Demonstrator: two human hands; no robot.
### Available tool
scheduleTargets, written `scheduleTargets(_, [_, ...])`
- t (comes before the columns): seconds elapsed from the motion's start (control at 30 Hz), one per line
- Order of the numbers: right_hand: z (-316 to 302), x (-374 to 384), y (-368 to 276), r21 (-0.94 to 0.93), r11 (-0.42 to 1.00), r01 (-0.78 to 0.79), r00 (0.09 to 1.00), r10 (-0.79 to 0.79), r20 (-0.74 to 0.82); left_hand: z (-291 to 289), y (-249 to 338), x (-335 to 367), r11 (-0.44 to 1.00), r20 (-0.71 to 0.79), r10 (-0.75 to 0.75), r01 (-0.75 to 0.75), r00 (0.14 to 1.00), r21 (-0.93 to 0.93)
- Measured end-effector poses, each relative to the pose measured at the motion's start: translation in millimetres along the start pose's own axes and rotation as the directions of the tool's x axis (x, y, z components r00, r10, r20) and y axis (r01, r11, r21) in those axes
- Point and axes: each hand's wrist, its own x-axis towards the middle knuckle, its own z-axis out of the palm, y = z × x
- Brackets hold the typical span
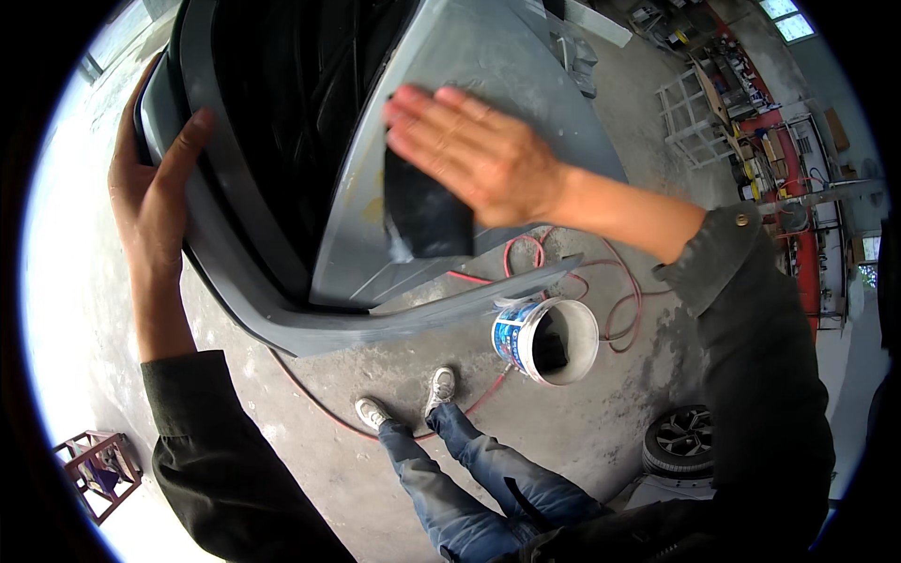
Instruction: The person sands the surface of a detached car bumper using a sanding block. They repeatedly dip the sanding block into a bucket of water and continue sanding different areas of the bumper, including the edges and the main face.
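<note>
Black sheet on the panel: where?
Head view, just above and left of centre: the black sheet is partly under the right hand, against the grey body panel, up-left of the white bucket.

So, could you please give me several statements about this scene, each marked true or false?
1. The right hand lies over a flexible black sheet on the smooth grey panel. True.
2. The left hand hangs free. False: the left hand grips the curved grey edge.
3. A thin red hose lies looped on the grey concrete floor. True.
4. The round white bucket is empty. False: something black is in the bucket.
5. A black spoked wheel lies to the person's right. True.
</note>
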Motion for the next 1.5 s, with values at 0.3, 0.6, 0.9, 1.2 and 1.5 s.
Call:
scheduleTargets(0.3, [-3,-11,13,-0.046,0.999,-0.011,1.000,0.011,0.001,0,-4,-3,1.000,0.004,0.009,-0.009,1.000,-0.018])
scheduleTargets(0.6, [7,-12,-3,-0.085,0.994,0.069,0.996,-0.073,-0.047,-2,-9,-2,0.999,0.025,-0.009,0.007,1.000,0.041])
scheduleTargets(0.9, [-42,-66,24,0.034,0.996,-0.083,0.994,0.080,0.080,51,47,-112,0.925,-0.333,0.275,-0.153,0.902,0.348])
scheduleTargets(1.2, [-16,-69,25,0.116,0.993,-0.028,0.999,0.031,-0.028,182,140,-274,-0.380,0.469,-0.831,0.311,0.299,-0.871])
scheduleTargets(1.5, [-1,-58,28,-0.006,0.962,0.272,0.955,-0.269,0.125,218,102,-263,-0.181,0.250,-0.849,0.188,0.465,-0.965])
